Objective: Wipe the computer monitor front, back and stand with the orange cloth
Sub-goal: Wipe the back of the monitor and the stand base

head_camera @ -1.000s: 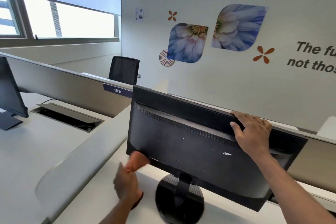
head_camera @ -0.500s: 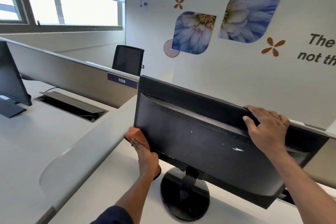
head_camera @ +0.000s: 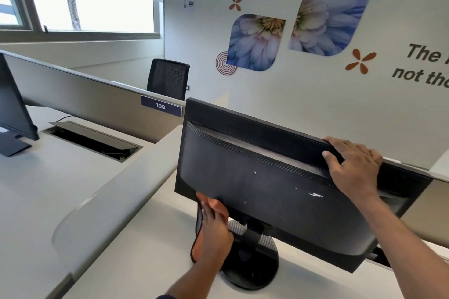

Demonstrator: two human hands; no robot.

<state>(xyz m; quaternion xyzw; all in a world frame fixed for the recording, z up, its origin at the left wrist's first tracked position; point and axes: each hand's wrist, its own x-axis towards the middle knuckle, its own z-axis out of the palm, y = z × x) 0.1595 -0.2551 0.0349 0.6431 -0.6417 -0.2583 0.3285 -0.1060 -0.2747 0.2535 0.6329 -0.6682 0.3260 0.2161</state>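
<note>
Wiping the back of the monitor (head_camera: pixel 267 192) on the desk (head_camera: pixel 145 238): left hand (head_camera: pixel 215 230), fingers flat, presses the cloth (head_camera: pixel 212 202) to its lower edge, right hand (head_camera: pixel 354 167) clamps fingers over its top; stand (head_camera: pixel 252 264) likely left to do, front hidden

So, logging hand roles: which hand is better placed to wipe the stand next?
Probably left hand: it presses the orange cloth beside the stand; the right hand grips the monitor's top edge.

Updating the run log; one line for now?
left hand: presses orange cloth to monitor lower edge | right hand: grips monitor top edge
</note>
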